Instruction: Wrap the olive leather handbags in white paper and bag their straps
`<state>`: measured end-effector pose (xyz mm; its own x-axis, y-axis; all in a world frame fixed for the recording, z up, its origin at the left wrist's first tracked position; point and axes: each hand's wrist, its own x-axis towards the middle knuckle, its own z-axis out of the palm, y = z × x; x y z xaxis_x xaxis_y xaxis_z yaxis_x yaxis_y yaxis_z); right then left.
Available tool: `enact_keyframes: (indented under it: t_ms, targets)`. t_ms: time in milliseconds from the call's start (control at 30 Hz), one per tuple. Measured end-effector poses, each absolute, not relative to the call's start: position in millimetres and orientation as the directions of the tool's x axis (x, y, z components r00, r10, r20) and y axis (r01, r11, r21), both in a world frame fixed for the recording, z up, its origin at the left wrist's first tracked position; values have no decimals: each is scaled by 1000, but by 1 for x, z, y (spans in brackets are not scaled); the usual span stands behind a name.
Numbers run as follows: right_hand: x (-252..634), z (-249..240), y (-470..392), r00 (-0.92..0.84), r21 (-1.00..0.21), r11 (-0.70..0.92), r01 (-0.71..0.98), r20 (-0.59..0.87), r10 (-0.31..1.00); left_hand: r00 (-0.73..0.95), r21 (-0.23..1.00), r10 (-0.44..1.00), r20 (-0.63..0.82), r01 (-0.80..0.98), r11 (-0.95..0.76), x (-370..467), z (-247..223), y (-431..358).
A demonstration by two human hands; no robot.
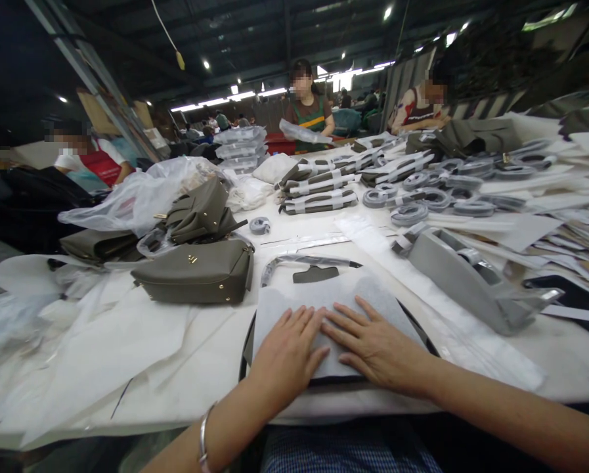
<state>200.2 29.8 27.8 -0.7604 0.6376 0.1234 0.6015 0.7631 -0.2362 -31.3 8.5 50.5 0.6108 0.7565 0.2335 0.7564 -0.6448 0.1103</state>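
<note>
A white sheet (274, 315) lies over a dark olive bag (247, 348) at the table's front edge. My left hand (291, 348) rests flat on the sheet, fingers stretched out. Close beside it, my right hand (373, 341) also lies flat on the sheet with its fingers spread. Beyond the sheet's far edge a wrapped handle (299, 259) arches around an olive tab (315, 274). The part of the bag under the sheet is hidden.
Olive bags (196, 272) stand at the left near clear plastic (141, 197). A grey tape dispenser (461, 276) sits at the right. Wrapped straps (318, 200) and coiled straps (410, 213) cover the far side. Several people are beyond the table.
</note>
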Motion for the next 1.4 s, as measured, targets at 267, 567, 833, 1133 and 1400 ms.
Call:
enact_keyframes:
  t_ms: [267, 567, 833, 1133, 1400]
  targets:
    - [205, 24, 33, -730, -325, 729, 602, 147, 668, 622, 210, 776, 103, 749, -629, -55, 28, 16]
    - [204, 22, 34, -761, -249, 769, 589, 149, 631, 604, 257, 792, 85, 755, -603, -54, 28, 17]
    - [204, 25, 35, -783, -239, 789, 566, 146, 605, 595, 288, 797, 105, 749, -597, -56, 26, 16]
    - [205, 25, 35, -804, -215, 814, 540, 154, 574, 598, 298, 791, 128, 738, -606, -56, 24, 16]
    - [209, 20, 32, -791, -222, 807, 548, 176, 586, 605, 273, 777, 174, 728, -629, -56, 19, 14]
